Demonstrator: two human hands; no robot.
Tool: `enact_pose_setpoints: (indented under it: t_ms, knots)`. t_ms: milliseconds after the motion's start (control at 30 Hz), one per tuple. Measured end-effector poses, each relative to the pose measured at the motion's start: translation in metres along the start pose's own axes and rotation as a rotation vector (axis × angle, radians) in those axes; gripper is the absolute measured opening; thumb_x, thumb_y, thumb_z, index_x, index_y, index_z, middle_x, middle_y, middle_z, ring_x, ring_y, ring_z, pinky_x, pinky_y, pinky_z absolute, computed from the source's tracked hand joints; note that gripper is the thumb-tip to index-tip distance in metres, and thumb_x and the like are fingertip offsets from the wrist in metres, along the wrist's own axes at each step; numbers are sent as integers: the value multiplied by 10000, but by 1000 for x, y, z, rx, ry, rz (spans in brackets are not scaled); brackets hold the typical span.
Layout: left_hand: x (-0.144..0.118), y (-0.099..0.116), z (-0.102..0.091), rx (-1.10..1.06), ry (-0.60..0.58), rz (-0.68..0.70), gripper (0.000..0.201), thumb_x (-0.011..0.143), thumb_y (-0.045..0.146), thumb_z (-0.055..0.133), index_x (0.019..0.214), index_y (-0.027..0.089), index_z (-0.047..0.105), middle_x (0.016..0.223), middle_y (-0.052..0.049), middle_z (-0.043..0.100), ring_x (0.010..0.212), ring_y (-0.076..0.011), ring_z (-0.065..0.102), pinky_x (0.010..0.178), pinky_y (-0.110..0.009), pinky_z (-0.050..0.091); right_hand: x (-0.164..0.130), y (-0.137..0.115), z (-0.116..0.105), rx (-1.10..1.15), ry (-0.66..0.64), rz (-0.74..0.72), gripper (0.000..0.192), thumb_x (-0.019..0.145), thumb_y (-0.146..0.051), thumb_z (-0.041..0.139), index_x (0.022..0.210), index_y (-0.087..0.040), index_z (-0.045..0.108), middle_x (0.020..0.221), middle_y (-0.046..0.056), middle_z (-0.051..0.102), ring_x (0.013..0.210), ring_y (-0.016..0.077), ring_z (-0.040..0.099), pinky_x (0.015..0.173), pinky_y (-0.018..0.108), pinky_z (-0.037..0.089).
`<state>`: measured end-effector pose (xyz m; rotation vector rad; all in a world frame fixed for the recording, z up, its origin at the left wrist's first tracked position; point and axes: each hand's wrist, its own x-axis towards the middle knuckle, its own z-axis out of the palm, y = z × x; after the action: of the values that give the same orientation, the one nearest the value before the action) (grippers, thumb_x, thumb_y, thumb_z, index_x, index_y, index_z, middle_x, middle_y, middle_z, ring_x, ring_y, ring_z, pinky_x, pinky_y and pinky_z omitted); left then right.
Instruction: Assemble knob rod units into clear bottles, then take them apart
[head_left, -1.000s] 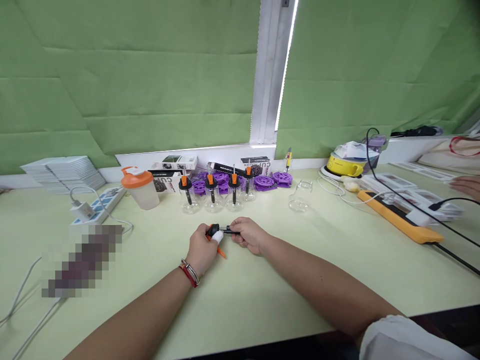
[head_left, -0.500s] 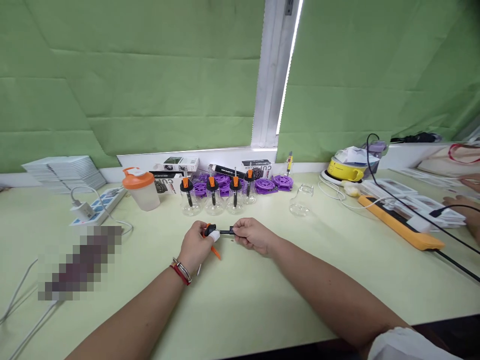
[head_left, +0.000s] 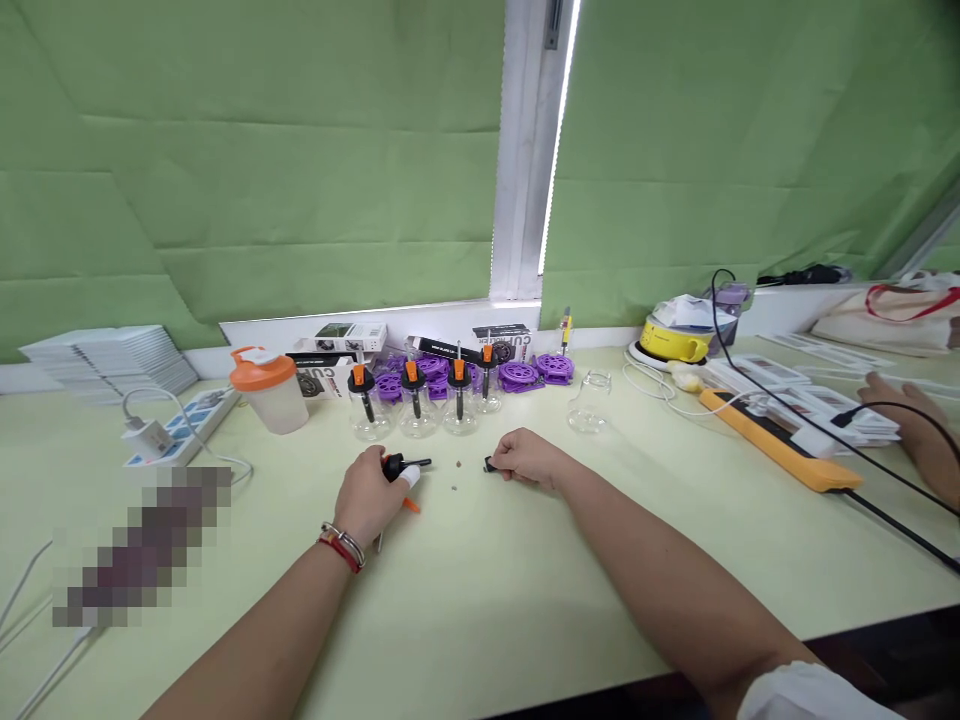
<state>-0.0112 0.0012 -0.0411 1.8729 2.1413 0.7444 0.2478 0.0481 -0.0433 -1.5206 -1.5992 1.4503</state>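
My left hand (head_left: 369,497) is wrapped round a black-and-orange bottle top (head_left: 393,466). A thin black stem points right from the top, and an orange piece (head_left: 410,506) sticks out below my fingers. My right hand (head_left: 529,459) pinches a small black part (head_left: 489,465), apart from the stem's end. Two tiny bits lie between my hands, a brownish one (head_left: 458,464) and a greyish one (head_left: 454,488). Behind them stand several clear glass bottles with similar tops, one of them a front bottle (head_left: 417,418). An uncapped glass bottle (head_left: 589,408) stands to the right.
Purple plastic reels (head_left: 519,376) and printed boxes (head_left: 351,336) line the back. An orange-lidded shaker (head_left: 277,405) and a white power strip (head_left: 196,420) are left. Right are a yellow pot (head_left: 673,341), an orange power strip (head_left: 787,450) and another person's hand (head_left: 904,408).
My hands have moved apart. The small black part has come away from the stem with my right hand. The two tiny bits on the table now show more clearly, and the view has shifted slightly.
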Motion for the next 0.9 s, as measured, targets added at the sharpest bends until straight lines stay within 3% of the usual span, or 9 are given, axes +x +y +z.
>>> enact_pose_setpoints:
  t_ms: [67, 133, 200, 300, 400, 500, 767, 900]
  knots:
    - [-8, 10, 0, 117, 103, 137, 587, 731, 433, 567, 1223, 125, 479, 1236, -194, 535, 1147, -360, 479, 908, -453, 394, 1, 1, 0, -38, 1, -13, 116, 691, -193, 675, 661, -150, 572, 470, -14, 575, 349, 46, 341, 357, 188, 220]
    - [-18, 21, 3, 195, 145, 340, 511, 767, 326, 538, 1241, 141, 494, 1326, -183, 463, 1230, -365, 397, 995, -499, 325, 1, 1, -1, -71, -1, -26, 116, 689, -205, 674, 657, -151, 577, 475, -14, 575, 351, 49, 345, 363, 193, 221]
    - [-30, 31, 9, 192, 31, 552, 401, 800, 189, 463, 1191, 171, 552, 1309, -150, 489, 1213, -314, 429, 1002, -466, 346, 0, 1, -1, -99, -5, -41, 114, 692, -212, 669, 652, -150, 582, 485, -11, 579, 356, 51, 349, 369, 198, 228]
    - [-44, 42, 19, 157, -178, 710, 414, 779, 72, 411, 1123, 207, 598, 1219, -117, 558, 1115, -266, 502, 947, -426, 409, -2, 0, -3, -136, -8, -64, 117, 689, -216, 673, 639, -145, 594, 494, -7, 585, 373, 53, 356, 384, 201, 242]
    - [-47, 45, 23, 137, -258, 729, 333, 798, 87, 406, 1023, 196, 625, 1083, -114, 596, 1021, -254, 528, 902, -412, 431, -4, -2, -4, -167, -12, -75, 122, 680, -218, 683, 627, -145, 602, 493, -7, 589, 384, 56, 359, 392, 203, 248]
    - [-40, 46, 24, 140, -233, 689, 260, 866, 205, 390, 986, 159, 616, 1019, -131, 584, 972, -264, 523, 881, -420, 437, -5, -4, -4, -185, -18, -78, 122, 678, -220, 682, 618, -149, 603, 488, -10, 588, 393, 60, 367, 397, 201, 257]
    - [-29, 45, 31, 233, -201, 659, 388, 891, 299, 379, 1210, 135, 527, 1220, -162, 533, 1129, -290, 469, 982, -451, 364, -5, -5, -3, -202, -25, -76, 129, 693, -238, 675, 632, -154, 598, 493, -13, 583, 393, 63, 361, 402, 205, 259]
    - [-32, 41, 23, 309, -156, 625, 426, 861, 289, 423, 1233, 105, 518, 1319, -194, 476, 1206, -328, 423, 1017, -472, 319, -4, -4, -5, -203, -39, -79, 128, 703, -235, 656, 625, -158, 589, 501, -11, 582, 397, 64, 365, 403, 204, 272]
